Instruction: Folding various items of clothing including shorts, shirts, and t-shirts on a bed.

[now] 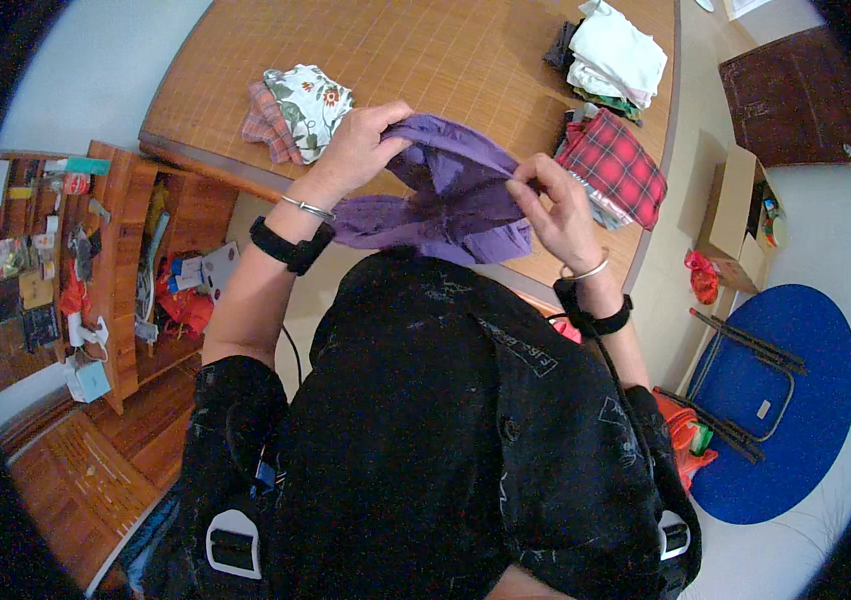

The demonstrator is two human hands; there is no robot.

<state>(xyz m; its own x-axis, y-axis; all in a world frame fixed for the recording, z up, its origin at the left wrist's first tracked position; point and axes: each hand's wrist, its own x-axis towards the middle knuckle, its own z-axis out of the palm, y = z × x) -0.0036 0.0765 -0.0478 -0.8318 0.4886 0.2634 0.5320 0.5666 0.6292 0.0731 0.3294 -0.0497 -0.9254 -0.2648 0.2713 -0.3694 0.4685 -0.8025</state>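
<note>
A purple cloth garment (463, 150) is stretched between my two hands, close in front of my body over the near edge of the mat-covered bed. My left hand (369, 142) pinches its upper edge at the left, thumb against fingers. At the right, my right hand (556, 206) grips the same edge between thumb and fingers. Lower folds of the garment hang towards my black shirt, and its full shape is hidden by bunching. Just beyond my left hand lies a folded white floral cloth (309, 109) on an orange plaid one (271, 124). Beside my right hand sits a folded red plaid cloth (616, 165).
A stack of folded clothes (616, 56), white on top, lies at the far right of the woven mat (425, 52). Wooden shelves (121, 285) stand left. On the right are a cardboard box (729, 217), a red bag (701, 277) and a folded blue round table (808, 390).
</note>
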